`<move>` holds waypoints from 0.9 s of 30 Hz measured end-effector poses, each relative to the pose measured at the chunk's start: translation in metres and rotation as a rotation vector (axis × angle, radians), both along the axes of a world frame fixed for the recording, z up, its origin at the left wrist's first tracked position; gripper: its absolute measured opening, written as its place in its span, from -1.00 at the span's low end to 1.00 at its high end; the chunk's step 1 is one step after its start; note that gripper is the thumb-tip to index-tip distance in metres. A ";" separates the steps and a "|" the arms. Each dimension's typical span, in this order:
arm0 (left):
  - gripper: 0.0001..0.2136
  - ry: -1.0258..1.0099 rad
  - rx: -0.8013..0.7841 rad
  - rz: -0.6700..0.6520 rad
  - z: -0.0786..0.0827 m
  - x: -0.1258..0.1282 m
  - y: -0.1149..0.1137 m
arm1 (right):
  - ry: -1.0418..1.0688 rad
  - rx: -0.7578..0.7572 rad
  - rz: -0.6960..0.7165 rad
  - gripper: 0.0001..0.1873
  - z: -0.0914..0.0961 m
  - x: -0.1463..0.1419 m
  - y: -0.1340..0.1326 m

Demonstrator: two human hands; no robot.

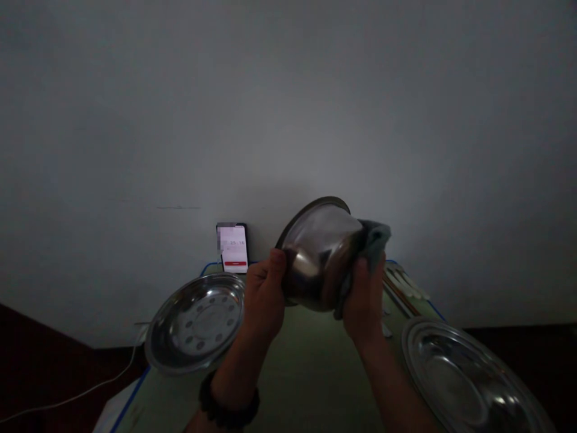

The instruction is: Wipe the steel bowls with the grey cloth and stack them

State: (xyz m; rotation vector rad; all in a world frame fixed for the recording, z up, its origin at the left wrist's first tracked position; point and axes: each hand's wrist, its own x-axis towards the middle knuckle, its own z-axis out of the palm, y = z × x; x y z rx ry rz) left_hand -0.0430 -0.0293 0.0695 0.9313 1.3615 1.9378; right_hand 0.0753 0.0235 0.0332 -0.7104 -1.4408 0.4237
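A shiny steel bowl [315, 252] is held up over the table, tilted on its side with its rim facing up and to the left. My left hand [265, 294] grips the bowl by its rim, thumb on the outer wall. In my right hand [364, 294] is a grey-green cloth [376, 237], pressed against the bowl's base on the right. The inside of the bowl is turned away from me. Parts of my right fingers are hidden behind the cloth and the bowl.
A round steel basin [157, 343] stands on the green table [311, 385] at left. An oval steel dish [412, 349] lies at right. Behind it are chopsticks [399, 294] and white-handled utensils [408, 282]. A lit phone [234, 252] leans on the wall. A white cable [112, 379] hangs at left.
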 end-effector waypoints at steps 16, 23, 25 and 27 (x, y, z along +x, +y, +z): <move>-0.52 -0.169 -0.027 0.149 0.024 0.015 -0.009 | -0.197 0.101 0.090 -0.35 0.001 0.005 -0.002; -0.60 -0.203 -0.062 0.141 0.032 0.012 -0.012 | -0.502 0.280 0.003 -0.33 0.013 -0.009 -0.032; -0.58 -0.160 -0.059 0.101 0.027 0.011 -0.011 | -0.460 0.266 -0.010 -0.31 0.014 -0.009 -0.030; -0.55 -0.183 -0.040 0.081 0.021 0.011 -0.008 | -0.358 0.213 -0.016 -0.33 0.012 -0.005 -0.020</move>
